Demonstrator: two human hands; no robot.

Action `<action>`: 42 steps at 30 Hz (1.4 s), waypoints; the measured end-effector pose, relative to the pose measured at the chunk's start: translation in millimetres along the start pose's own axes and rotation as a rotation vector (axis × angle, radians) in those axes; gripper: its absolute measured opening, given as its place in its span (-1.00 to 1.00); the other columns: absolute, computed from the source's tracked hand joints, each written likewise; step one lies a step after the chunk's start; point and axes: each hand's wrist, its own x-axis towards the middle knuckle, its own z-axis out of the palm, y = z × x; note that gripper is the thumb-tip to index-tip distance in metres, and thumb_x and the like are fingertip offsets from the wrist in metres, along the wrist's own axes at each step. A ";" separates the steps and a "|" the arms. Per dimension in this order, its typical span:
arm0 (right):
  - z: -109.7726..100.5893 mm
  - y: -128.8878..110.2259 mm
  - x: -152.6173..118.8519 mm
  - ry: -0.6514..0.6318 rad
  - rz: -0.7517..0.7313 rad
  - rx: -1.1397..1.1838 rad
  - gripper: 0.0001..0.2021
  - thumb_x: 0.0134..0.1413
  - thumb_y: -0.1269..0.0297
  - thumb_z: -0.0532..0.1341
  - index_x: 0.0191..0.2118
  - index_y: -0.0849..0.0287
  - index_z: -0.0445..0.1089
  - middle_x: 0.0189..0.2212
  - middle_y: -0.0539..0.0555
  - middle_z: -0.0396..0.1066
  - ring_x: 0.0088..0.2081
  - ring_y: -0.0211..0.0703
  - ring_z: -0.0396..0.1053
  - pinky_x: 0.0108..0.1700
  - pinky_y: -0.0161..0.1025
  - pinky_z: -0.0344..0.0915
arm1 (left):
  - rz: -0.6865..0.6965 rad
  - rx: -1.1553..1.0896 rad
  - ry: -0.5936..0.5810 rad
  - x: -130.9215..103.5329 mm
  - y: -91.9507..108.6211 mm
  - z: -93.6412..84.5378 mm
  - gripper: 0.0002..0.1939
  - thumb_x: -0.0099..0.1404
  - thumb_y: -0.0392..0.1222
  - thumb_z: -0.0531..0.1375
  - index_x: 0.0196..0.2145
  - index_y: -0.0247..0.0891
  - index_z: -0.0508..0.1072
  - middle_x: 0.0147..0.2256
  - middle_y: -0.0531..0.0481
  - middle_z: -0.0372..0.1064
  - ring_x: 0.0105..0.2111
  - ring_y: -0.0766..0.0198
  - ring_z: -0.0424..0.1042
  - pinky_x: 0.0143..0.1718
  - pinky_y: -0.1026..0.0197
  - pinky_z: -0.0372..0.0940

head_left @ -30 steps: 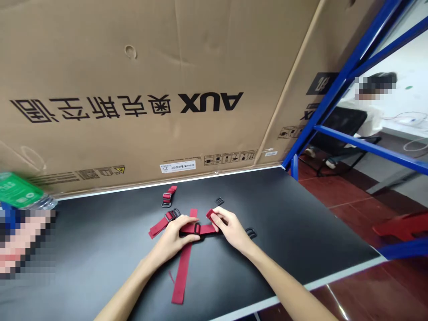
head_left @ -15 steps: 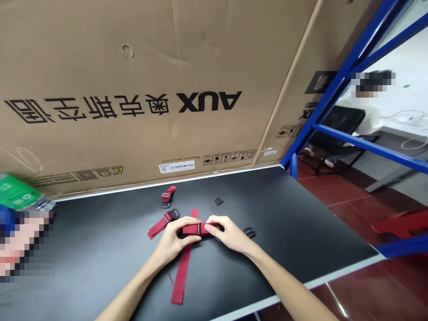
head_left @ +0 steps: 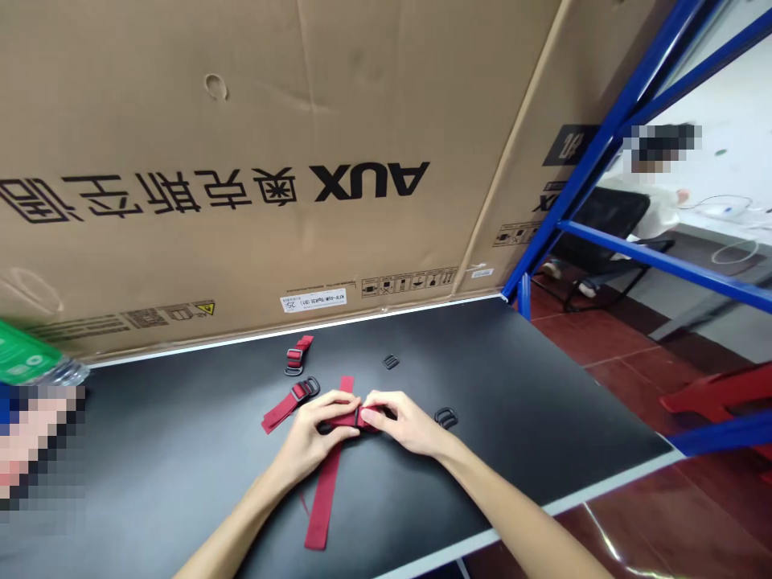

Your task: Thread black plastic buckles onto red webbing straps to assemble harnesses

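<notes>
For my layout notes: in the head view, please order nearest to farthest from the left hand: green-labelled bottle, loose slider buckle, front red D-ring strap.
1. Front red D-ring strap: beside the left hand.
2. Loose slider buckle: back right.
3. Green-labelled bottle: far left.

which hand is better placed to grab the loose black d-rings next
Probably the right hand: the black d-rings lie close beside its wrist. The left hand is farther off, and both are occupied with the red strap.

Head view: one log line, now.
left hand: holds red strap | right hand: pinches same strap | black buckle: on strap, between hands
</notes>
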 end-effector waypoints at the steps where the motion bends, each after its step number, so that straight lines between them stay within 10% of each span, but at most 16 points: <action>1: 0.6 -0.4 0.3 0.001 -0.005 0.005 -0.64 0.19 -0.05 0.15 -0.41 0.15 0.36 -0.42 0.00 0.38 -0.35 -0.17 0.29 -0.21 -0.23 0.26 | 0.002 -0.002 -0.001 0.1 -0.3 -0.3 -0.79 0.17 -0.13 0.34 -0.20 -0.12 0.64 -0.18 -0.07 0.54 -0.19 0.11 0.51 -0.10 0.10 0.42; 28: 3.9 9.2 2.2 0.125 -0.021 0.007 -0.69 0.11 -0.02 0.27 -0.24 0.14 0.37 -0.38 -0.01 0.34 -0.35 -0.19 0.26 -0.23 -0.24 0.25 | 0.087 0.297 0.035 -2.4 1.0 -0.7 -0.75 0.23 -0.22 0.20 -0.13 -0.24 0.53 -0.20 -0.07 0.61 -0.28 0.15 0.59 -0.19 0.20 0.46; 42: 9.6 0.8 0.5 0.181 -0.257 -0.310 -0.79 -0.09 0.39 0.34 -0.24 0.12 0.43 -0.26 0.05 0.40 -0.29 -0.13 0.34 -0.21 -0.21 0.29 | 0.021 0.320 0.057 -0.9 10.2 2.1 -0.78 -0.01 -0.30 0.12 -0.33 -0.21 0.42 -0.35 0.00 0.53 -0.35 0.19 0.51 -0.23 0.20 0.42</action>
